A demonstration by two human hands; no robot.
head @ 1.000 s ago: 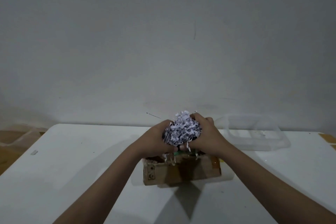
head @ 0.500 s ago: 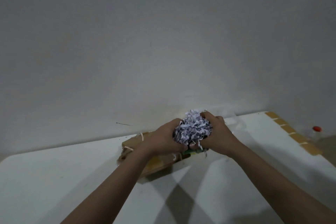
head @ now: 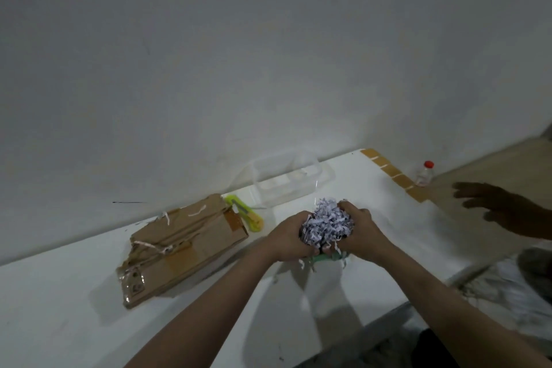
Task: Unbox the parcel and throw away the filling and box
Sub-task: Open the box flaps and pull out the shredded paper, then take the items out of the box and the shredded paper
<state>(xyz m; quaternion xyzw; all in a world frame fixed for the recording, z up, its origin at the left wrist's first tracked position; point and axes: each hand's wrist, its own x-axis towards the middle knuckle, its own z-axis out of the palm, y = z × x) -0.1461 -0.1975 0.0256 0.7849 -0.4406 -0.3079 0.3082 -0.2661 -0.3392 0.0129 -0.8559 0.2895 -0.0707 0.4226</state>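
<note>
— White counter [head: 89, 317] carries everything, is that right?

— Yes, and the biggest thing on it is the cardboard box [head: 185, 245], lying at the left with its flaps loose and a few paper strips caught on them. It sits well apart from the hands, which suggests it is being kept for a later trip to the bin.

— And the clear tub [head: 291, 181] behind?

— Pushed to the back by the wall, out of the working space. A yellow-green cutter [head: 243, 212] lies just beside the box's far corner, where it would be laid down once the tape was slit, I'd guess.

— Where is the filling?

— Shredded paper [head: 327, 225], bunched in a ball above the counter, right of the box. The left hand [head: 291, 237] and right hand [head: 360, 231] are cupped round it from either side, fingers curled in, pressing it together so the loose strips don't scatter. Something green shows beneath; I cannot tell what.

— Anything else?

— Another person's hand [head: 501, 206] reaches in with fingers spread at the far right, and a small red-capped bottle [head: 425, 173] stands beyond the counter's edge.
</note>
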